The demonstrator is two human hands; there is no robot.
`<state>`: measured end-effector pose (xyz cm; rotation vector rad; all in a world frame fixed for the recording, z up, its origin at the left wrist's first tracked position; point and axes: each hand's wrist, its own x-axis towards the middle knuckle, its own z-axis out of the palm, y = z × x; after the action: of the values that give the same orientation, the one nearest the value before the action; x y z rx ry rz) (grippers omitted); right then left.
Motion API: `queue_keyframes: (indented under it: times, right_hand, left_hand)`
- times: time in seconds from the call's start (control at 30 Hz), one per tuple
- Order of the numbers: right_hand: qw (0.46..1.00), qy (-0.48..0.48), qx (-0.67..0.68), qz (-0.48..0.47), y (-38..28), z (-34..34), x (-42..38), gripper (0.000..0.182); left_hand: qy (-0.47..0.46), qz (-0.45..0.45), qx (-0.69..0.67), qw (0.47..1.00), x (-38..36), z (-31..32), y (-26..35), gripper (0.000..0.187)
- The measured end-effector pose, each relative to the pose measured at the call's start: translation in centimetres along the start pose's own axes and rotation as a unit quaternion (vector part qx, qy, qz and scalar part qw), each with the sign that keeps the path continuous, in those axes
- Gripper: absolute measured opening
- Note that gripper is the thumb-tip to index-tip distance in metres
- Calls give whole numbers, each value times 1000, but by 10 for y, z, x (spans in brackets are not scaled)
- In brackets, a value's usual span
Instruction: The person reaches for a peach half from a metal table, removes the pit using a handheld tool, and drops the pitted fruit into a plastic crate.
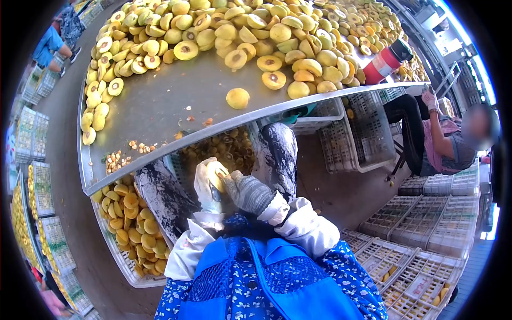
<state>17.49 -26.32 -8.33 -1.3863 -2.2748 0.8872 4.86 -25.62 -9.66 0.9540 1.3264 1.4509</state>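
My left hand (204, 186), in a pale glove, is wrapped round a yellow fruit half (216, 173) above my lap. Close against it, my right hand (248, 192), in a grey knitted glove, has its fingers bent at the fruit's edge. A dark, small object shows between the hands; what it is and which fingers hold it, I cannot make out. Below and beyond the hands, a crate (173, 160) of fruit pieces stands between my knees. The metal table (176, 101) in front carries many halved yellow fruits (226, 32) and small brown bits (114, 161).
A red bottle (380, 68) stands at the table's right. Beside my left leg is a crate (128, 269) of fruit halves. Empty crates (360, 133) sit under the table; stacked crates (421, 282) are at lower right. A seated person (448, 138) works at the right.
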Motion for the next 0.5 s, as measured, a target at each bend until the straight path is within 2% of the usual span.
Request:
queue_keyframes:
  times: [0.07, 0.13, 0.2, 0.23, 0.27, 0.37, 0.43, 0.47, 0.5]
  right_hand:
    - [1000, 6, 8, -27, -2, -5, 0, 25]
    - [998, 19, 10, -56, -3, -9, 0, 25]
    - [998, -38, 44, 7, -2, -9, 2, 25]
    - [995, -66, 61, 38, -1, -9, 3, 25]
    - [996, -81, 42, 16, -2, -12, 2, 27]
    - [988, -18, -67, -140, -4, -25, -5, 29]
    - [979, -80, 182, -50, 4, -26, -2, 33]
    - [947, -110, 302, -3, 7, -25, -2, 36]
    - [924, -124, 360, 35, 5, -27, -6, 37]
  left_hand:
    - [-17, 77, 132, 988, -1, -1, 7, 44]
    - [8, -53, -33, 998, 0, -1, 3, 37]
    - [6, -95, -62, 994, 1, -2, 0, 29]
    - [-10, -71, -7, 997, 3, -5, -1, 26]
    - [-26, -47, 48, 997, 4, -7, -1, 24]
    - [-64, 37, 154, 985, 4, -11, 0, 31]
    - [-132, -37, 29, 990, 5, -10, 19, 36]
    - [-163, -75, -34, 983, 6, -10, 26, 39]
    - [-187, -123, -70, 972, 8, -11, 25, 41]
